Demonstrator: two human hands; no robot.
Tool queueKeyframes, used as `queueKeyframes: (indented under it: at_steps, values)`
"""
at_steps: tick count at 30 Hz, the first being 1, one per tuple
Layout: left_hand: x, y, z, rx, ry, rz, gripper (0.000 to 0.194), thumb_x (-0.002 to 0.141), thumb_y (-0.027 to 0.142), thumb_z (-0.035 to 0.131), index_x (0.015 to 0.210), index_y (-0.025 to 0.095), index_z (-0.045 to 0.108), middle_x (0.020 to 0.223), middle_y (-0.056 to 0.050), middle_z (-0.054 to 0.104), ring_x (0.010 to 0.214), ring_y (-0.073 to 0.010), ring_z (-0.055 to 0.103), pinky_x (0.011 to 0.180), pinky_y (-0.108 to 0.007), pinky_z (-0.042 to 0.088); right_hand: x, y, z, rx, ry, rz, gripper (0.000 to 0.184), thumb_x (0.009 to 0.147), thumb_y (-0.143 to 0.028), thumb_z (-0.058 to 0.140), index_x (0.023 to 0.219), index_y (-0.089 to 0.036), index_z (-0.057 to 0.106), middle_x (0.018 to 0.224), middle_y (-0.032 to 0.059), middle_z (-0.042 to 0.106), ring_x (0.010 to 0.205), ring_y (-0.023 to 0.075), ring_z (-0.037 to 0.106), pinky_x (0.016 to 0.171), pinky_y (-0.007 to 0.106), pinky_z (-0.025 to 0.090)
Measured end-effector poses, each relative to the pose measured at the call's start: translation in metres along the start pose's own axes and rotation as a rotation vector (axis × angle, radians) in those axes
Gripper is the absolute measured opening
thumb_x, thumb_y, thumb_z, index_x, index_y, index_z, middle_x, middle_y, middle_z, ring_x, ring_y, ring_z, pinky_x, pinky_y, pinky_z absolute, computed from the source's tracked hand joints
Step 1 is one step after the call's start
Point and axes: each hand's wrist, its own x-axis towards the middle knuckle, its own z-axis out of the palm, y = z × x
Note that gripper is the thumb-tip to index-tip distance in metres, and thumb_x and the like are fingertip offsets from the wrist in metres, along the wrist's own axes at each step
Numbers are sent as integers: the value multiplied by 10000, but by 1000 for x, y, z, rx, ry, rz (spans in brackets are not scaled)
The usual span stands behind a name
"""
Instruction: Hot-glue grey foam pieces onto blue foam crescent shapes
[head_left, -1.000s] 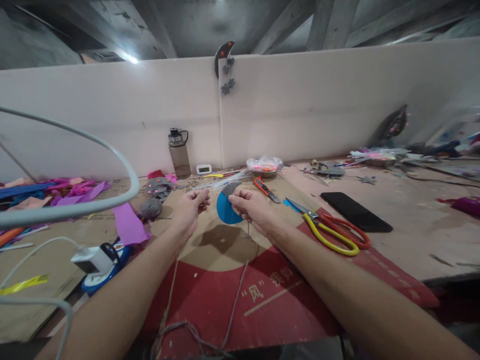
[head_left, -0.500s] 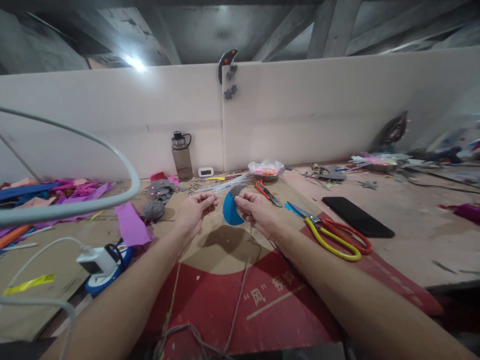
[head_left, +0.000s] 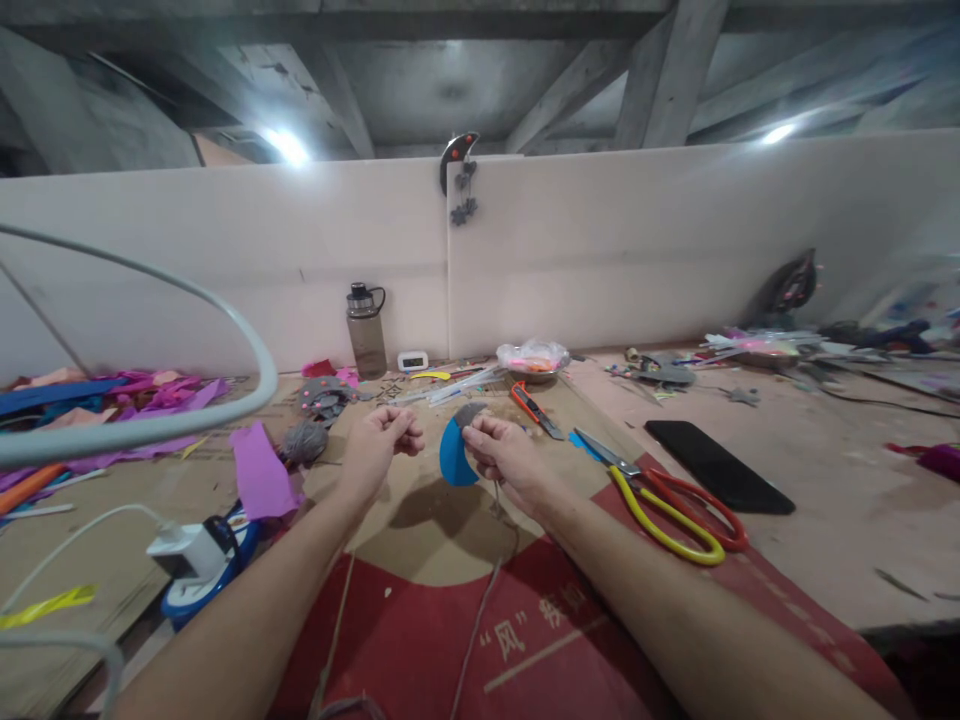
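In the head view my right hand (head_left: 511, 458) pinches a blue crescent-shaped piece (head_left: 454, 460) above the cardboard. Grey yarn is wrapped around the crescent's upper part. My left hand (head_left: 381, 446) hovers to its left, apart from the blue piece, with thumb and fingers pressed together. Whatever those fingertips may hold is too fine to make out. A strand of grey yarn (head_left: 478, 628) hangs below my right hand and runs down over the red print. Behind my left hand lies a ball of grey yarn (head_left: 304, 441).
Scissors with red and yellow handles (head_left: 667, 510) and a black phone (head_left: 716, 466) lie right of my right arm. A utility knife (head_left: 536, 411) is beyond my hands. At left stand a charger (head_left: 186, 552) and purple felt (head_left: 262, 472); a grey cable (head_left: 247, 300) arcs in front.
The camera view has tilted up slightly, so the scene sits lower. My right hand still holds the blue crescent; my left hand stays closed and is a little farther left.
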Motion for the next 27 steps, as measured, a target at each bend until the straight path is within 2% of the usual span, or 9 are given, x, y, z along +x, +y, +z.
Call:
queueKeyframes:
  at_steps: [2, 5, 8, 12, 18, 22, 27]
  values:
    - [3, -3, -5, 60, 25, 27, 283, 738, 423, 595, 668, 152, 554, 589, 1, 578, 473, -99, 517, 500, -239, 407, 0, 1, 1, 33, 6, 22, 374, 645, -424, 685, 622, -189, 395, 482, -98, 312, 417, 39, 212, 412, 202, 131]
    - [8, -9, -12, 201, 102, 46, 392, 788, 473, 502, 540, 168, 501, 487, 13, 497, 420, -93, 436, 438, -227, 330, 1, 2, 3, 66, 12, 51, 377, 639, -420, 690, 616, -189, 393, 497, -91, 328, 424, 39, 212, 410, 202, 120]
    - [11, -14, -16, 262, 167, 114, 398, 786, 470, 500, 518, 178, 470, 481, 21, 462, 430, -93, 399, 441, -223, 305, 1, 2, 4, 65, 7, 62, 383, 624, -438, 692, 614, -189, 401, 502, -89, 327, 423, 40, 208, 408, 207, 113]
    - [14, -17, -14, 187, 79, 105, 278, 715, 433, 597, 652, 169, 536, 594, 12, 536, 516, -104, 470, 511, -220, 377, 0, 0, 4, 47, 27, 55, 386, 621, -438, 692, 626, -191, 396, 508, -89, 331, 426, 41, 208, 411, 207, 109]
    - [13, -18, -7, 70, -65, 6, 271, 699, 405, 628, 731, 138, 595, 662, -40, 601, 575, -120, 542, 567, -245, 437, -1, -4, 2, 4, 30, -15, 364, 666, -423, 669, 630, -190, 392, 516, -89, 327, 430, 42, 216, 414, 210, 123]
    - [11, -15, -9, 59, -64, -1, 256, 704, 384, 618, 754, 137, 576, 671, -26, 592, 527, -103, 526, 511, -234, 422, 1, -4, 0, 5, 27, -28, 364, 663, -420, 676, 633, -190, 395, 523, -88, 327, 435, 42, 216, 413, 211, 133]
    - [14, -19, -17, 216, 63, 20, 350, 784, 450, 472, 565, 177, 462, 461, 44, 428, 359, -75, 356, 378, -209, 248, 2, -7, 0, 24, 38, -31, 369, 633, -431, 692, 642, -190, 413, 525, -89, 344, 427, 40, 224, 407, 206, 139]
